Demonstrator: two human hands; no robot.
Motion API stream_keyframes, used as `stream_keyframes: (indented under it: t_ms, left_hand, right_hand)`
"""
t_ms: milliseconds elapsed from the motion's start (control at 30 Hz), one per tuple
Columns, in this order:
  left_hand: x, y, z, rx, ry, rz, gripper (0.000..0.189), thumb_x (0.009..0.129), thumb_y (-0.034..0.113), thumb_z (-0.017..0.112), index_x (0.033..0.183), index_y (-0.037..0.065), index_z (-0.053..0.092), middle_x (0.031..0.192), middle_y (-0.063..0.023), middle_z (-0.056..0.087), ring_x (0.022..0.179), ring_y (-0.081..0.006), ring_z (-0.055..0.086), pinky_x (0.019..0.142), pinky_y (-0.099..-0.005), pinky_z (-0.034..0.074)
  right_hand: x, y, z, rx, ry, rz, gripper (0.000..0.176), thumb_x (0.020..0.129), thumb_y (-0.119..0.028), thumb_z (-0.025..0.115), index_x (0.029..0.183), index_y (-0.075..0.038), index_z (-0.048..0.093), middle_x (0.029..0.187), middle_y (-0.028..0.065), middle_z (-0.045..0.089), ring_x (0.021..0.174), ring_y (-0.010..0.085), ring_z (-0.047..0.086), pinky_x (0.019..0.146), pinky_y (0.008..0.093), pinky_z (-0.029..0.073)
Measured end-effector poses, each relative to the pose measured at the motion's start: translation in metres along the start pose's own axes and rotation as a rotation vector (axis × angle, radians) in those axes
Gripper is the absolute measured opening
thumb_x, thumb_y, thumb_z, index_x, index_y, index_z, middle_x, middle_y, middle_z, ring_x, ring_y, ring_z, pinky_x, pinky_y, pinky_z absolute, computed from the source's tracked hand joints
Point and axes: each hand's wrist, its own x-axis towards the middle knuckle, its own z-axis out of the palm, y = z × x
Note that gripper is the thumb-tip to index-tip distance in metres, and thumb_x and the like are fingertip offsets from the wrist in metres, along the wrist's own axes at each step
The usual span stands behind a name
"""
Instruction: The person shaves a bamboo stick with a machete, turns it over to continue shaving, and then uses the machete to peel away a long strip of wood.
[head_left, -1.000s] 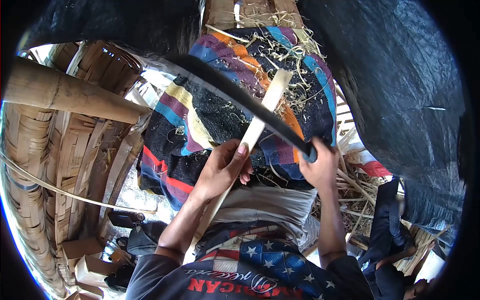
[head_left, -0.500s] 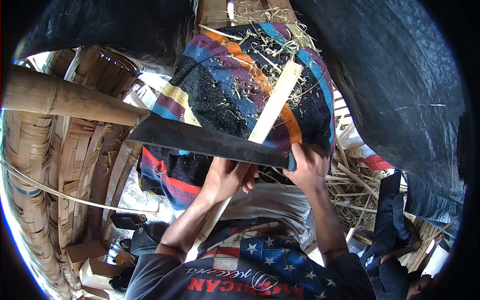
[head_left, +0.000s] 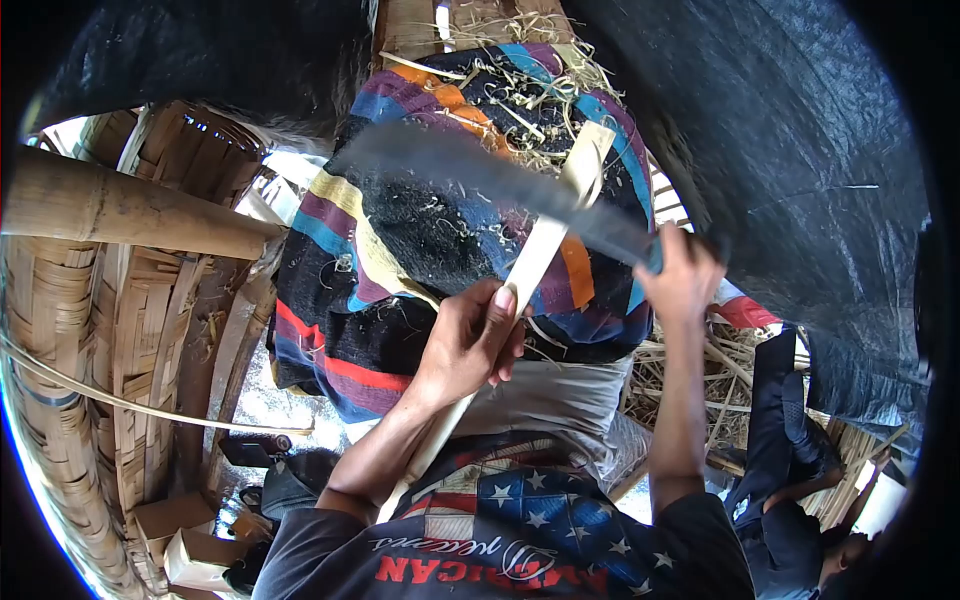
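My left hand (head_left: 468, 345) is wrapped round a pale bamboo strip (head_left: 532, 265), thumb along its upper face. The strip slants from beside my left forearm up to the far right, over a striped cloth (head_left: 400, 240). In my right hand (head_left: 682, 275) is the handle of a machete (head_left: 480, 182), its dark blade smeared by motion. The blade lies across the upper part of the strip and points to the left. A thin curl of shaving stands at the strip near the blade.
Loose shavings (head_left: 585, 72) litter the cloth's far end. At left are a thick bamboo pole (head_left: 130, 205) and a woven bamboo wall (head_left: 60, 310). Dark sheeting (head_left: 790, 150) hangs at right. Another person (head_left: 785, 490) is at lower right, near a heap of bamboo scraps (head_left: 700, 385).
My right hand has moved away from my body and to the right, carrying the machete blade up along the strip. My left hand still grips the strip, now with its thumb in view.
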Motion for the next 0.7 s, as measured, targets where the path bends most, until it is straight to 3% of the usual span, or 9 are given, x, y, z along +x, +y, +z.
stream_keyframes:
  t_ms: [100, 133, 167, 267, 367, 400, 467, 633, 700]
  left_hand:
    - [-0.006, -0.006, -0.006, -0.012, 0.009, -0.035, 0.039, 0.107, 0.033, 0.04, 0.1, -0.002, 0.056, 0.065, -0.0029, 0.056, 0.047, -0.0073, 0.053, 0.041, -0.0215, 0.042]
    - [-0.007, -0.009, -0.01, -0.014, 0.026, -0.062, 0.039, 0.107, 0.033, 0.04, 0.101, -0.002, 0.056, 0.065, -0.0029, 0.056, 0.047, -0.0075, 0.053, 0.041, -0.0215, 0.043]
    - [-0.007, -0.014, -0.014, -0.03, 0.03, -0.053, 0.039, 0.107, 0.033, 0.04, 0.103, -0.003, 0.055, 0.066, -0.0031, 0.056, 0.047, -0.008, 0.054, 0.042, -0.0216, 0.045]
    - [-0.006, -0.016, -0.018, -0.047, 0.069, -0.034, 0.04, 0.107, 0.036, 0.04, 0.103, -0.001, 0.055, 0.067, -0.0044, 0.057, 0.048, -0.0095, 0.056, 0.043, -0.0221, 0.046]
    - [-0.002, -0.005, -0.015, 0.011, 0.077, -0.034, 0.04, 0.107, 0.035, 0.041, 0.104, -0.002, 0.054, 0.069, -0.0054, 0.058, 0.05, -0.01, 0.057, 0.045, -0.0231, 0.047]
    - [-0.001, -0.003, -0.014, 0.052, 0.083, -0.024, 0.04, 0.107, 0.035, 0.042, 0.105, -0.003, 0.053, 0.069, -0.0059, 0.059, 0.051, -0.0102, 0.058, 0.046, -0.0235, 0.047]
    - [-0.001, 0.002, -0.012, 0.101, 0.089, -0.02, 0.04, 0.106, 0.035, 0.042, 0.106, -0.004, 0.053, 0.069, -0.0064, 0.059, 0.052, -0.0105, 0.059, 0.047, -0.0238, 0.048]
    - [0.001, 0.005, -0.014, 0.096, 0.12, 0.005, 0.039, 0.106, 0.033, 0.044, 0.104, -0.005, 0.051, 0.071, -0.0074, 0.06, 0.055, -0.0117, 0.06, 0.048, -0.0247, 0.048]
    - [0.002, 0.002, -0.014, 0.067, 0.114, -0.009, 0.038, 0.107, 0.032, 0.043, 0.105, -0.005, 0.051, 0.072, -0.0075, 0.059, 0.054, -0.0119, 0.06, 0.048, -0.0247, 0.049]
  right_hand:
    - [0.018, 0.031, -0.002, -0.204, -0.012, 0.277, 0.034, 0.068, -0.028, 0.078, 0.095, -0.013, 0.064, 0.074, 0.016, 0.068, 0.071, 0.0382, 0.068, 0.063, 0.0499, 0.052]
    - [0.027, 0.039, -0.003, -0.261, 0.029, 0.335, 0.026, 0.076, -0.03, 0.074, 0.095, -0.015, 0.066, 0.07, 0.0168, 0.068, 0.07, 0.0383, 0.069, 0.064, 0.0502, 0.052]
    - [0.034, 0.044, -0.009, -0.343, -0.023, 0.439, 0.032, 0.072, -0.025, 0.075, 0.1, -0.012, 0.068, 0.077, 0.0155, 0.07, 0.071, 0.0351, 0.07, 0.066, 0.0486, 0.055]
    - [0.033, 0.052, -0.006, -0.262, 0.094, 0.481, 0.029, 0.077, -0.026, 0.071, 0.1, -0.009, 0.07, 0.078, 0.017, 0.07, 0.075, 0.037, 0.07, 0.072, 0.0459, 0.054]
    - [0.025, 0.014, -0.015, 0.261, -0.061, 0.586, 0.027, 0.08, -0.022, 0.07, 0.097, -0.002, 0.071, 0.075, 0.0173, 0.069, 0.076, 0.0371, 0.068, 0.076, 0.0434, 0.052]
    - [0.01, 0.011, 0.0, 0.224, -0.004, 0.458, 0.02, 0.08, -0.017, 0.07, 0.088, 0.001, 0.066, 0.072, 0.0164, 0.068, 0.067, 0.0333, 0.068, 0.069, 0.0412, 0.053]
    - [0.004, -0.02, -0.01, 0.443, -0.159, 0.468, 0.016, 0.08, -0.015, 0.069, 0.078, -0.001, 0.061, 0.066, 0.0138, 0.065, 0.058, 0.0281, 0.067, 0.059, 0.0374, 0.051]
    - [-0.038, -0.05, 0.008, 0.521, -0.235, 0.262, 0.019, 0.072, -0.016, 0.075, 0.078, -0.006, 0.06, 0.064, 0.0137, 0.062, 0.061, 0.0359, 0.063, 0.059, 0.0455, 0.05]
    - [-0.038, -0.061, 0.0, 0.481, -0.19, 0.109, 0.018, 0.068, -0.013, 0.074, 0.079, -0.007, 0.06, 0.068, 0.0104, 0.062, 0.06, 0.0328, 0.062, 0.058, 0.042, 0.048]
